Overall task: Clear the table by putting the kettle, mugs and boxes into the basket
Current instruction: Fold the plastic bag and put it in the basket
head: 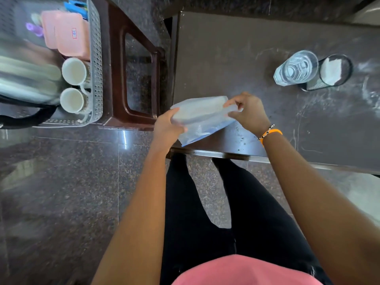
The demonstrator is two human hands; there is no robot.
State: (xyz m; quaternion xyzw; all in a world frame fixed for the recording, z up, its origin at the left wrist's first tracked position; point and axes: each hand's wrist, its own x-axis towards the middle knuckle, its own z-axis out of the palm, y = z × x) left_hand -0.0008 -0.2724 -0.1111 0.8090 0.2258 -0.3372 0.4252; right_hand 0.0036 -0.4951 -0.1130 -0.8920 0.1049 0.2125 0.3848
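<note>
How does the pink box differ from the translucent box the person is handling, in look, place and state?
The pink box is opaque pink with a small label; the translucent box is clear with a bluish tint. The pink box already sits in the basket, untouched; the translucent box is at the table corner, tilted, gripped by the left hand and right hand. Both are flat, rectangular and lidded.

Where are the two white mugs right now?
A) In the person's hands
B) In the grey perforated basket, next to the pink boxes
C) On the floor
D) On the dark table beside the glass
B: the two white mugs lie inside the grey perforated plastic basket, just below the pink plastic boxes, while both hands hold a translucent plastic box.
</note>
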